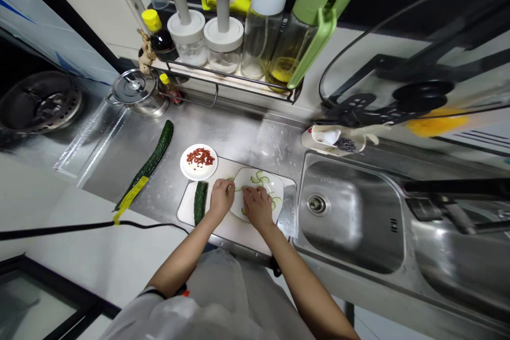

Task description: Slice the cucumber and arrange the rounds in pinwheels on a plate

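Observation:
My left hand [221, 201] is closed in a pinch over the cutting board [227, 227], with thin green-edged cucumber slices at its fingertips, partly hidden. Over the white plate [279, 183], my right hand [258, 206] has its fingers bent down, fingertips at a pale cucumber slice [239, 188]. More curved cucumber slices [260, 177] lie on that plate, which rests on the board. Beside my left hand, a cut length of dark green cucumber [200, 203] lies on the board's left part. A wide shiny blade [287, 218] shows at the board's right end.
A small plate of red pieces [200, 159] stands behind the board. Left of it lies a long cucumber [153, 159] near a lidded steel pot [139, 93]. The sink [354, 212] is at the right. A rack [235, 81] at the back holds seasoning jars and bottles.

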Action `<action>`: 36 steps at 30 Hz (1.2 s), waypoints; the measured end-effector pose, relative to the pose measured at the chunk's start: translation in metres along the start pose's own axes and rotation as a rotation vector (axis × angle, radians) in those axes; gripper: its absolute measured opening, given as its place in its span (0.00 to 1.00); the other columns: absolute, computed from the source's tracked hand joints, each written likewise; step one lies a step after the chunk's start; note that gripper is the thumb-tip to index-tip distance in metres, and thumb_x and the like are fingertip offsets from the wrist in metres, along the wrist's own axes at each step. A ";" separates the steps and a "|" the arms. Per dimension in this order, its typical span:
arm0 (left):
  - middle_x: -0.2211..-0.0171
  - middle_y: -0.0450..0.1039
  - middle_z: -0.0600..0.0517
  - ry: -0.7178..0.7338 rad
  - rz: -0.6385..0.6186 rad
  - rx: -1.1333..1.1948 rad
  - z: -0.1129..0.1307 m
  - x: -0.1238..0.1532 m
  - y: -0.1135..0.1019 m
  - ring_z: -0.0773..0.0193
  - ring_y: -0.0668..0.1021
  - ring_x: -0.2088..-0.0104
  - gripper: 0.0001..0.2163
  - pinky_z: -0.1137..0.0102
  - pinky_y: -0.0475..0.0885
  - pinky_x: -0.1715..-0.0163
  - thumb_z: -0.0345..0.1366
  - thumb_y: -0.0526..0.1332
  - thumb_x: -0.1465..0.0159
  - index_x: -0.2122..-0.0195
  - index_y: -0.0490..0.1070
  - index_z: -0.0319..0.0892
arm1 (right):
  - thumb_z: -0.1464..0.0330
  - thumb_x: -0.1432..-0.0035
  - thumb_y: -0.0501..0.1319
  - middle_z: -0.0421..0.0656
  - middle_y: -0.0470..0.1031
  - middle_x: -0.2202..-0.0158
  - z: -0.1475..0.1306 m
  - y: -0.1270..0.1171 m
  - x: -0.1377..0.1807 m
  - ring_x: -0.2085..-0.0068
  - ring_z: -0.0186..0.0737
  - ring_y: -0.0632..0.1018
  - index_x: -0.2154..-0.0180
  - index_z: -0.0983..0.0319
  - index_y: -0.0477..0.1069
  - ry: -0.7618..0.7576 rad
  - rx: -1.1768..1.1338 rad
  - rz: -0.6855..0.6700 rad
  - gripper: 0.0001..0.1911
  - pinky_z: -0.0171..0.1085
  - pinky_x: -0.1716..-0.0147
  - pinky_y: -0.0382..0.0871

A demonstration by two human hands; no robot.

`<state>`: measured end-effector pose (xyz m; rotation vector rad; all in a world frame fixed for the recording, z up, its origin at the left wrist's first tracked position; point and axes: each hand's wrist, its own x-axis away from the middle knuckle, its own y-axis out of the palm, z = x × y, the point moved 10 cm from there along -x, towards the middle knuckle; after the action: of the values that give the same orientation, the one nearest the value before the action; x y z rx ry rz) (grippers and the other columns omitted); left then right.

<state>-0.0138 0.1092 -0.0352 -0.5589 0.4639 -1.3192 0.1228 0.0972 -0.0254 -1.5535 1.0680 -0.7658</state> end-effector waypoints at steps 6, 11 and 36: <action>0.66 0.68 0.48 0.016 -0.007 -0.015 0.001 -0.001 0.000 0.63 0.72 0.63 0.07 0.68 0.69 0.59 0.29 0.57 0.41 0.64 0.72 0.41 | 0.69 0.41 0.52 0.48 0.67 0.49 -0.005 0.008 0.002 0.48 0.51 0.60 0.46 0.57 0.65 0.002 0.044 -0.058 0.20 0.45 0.57 0.55; 0.66 0.69 0.48 0.004 -0.011 -0.022 0.001 -0.001 -0.002 0.63 0.72 0.63 0.06 0.68 0.68 0.59 0.29 0.57 0.41 0.65 0.72 0.41 | 0.70 0.42 0.52 0.47 0.68 0.49 -0.005 0.009 0.002 0.48 0.52 0.60 0.47 0.57 0.65 -0.003 0.034 -0.068 0.20 0.46 0.57 0.55; 0.68 0.72 0.48 -0.178 -0.038 -0.206 -0.014 -0.019 -0.005 0.62 0.74 0.65 0.07 0.70 0.66 0.61 0.28 0.55 0.44 0.68 0.72 0.40 | 0.67 0.41 0.54 0.46 0.70 0.53 0.006 -0.014 0.022 0.49 0.50 0.60 0.52 0.57 0.70 0.132 -0.051 0.014 0.15 0.44 0.58 0.55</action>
<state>-0.0301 0.1255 -0.0432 -0.8522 0.4462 -1.2529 0.1405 0.0799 -0.0142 -1.5535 1.2021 -0.8473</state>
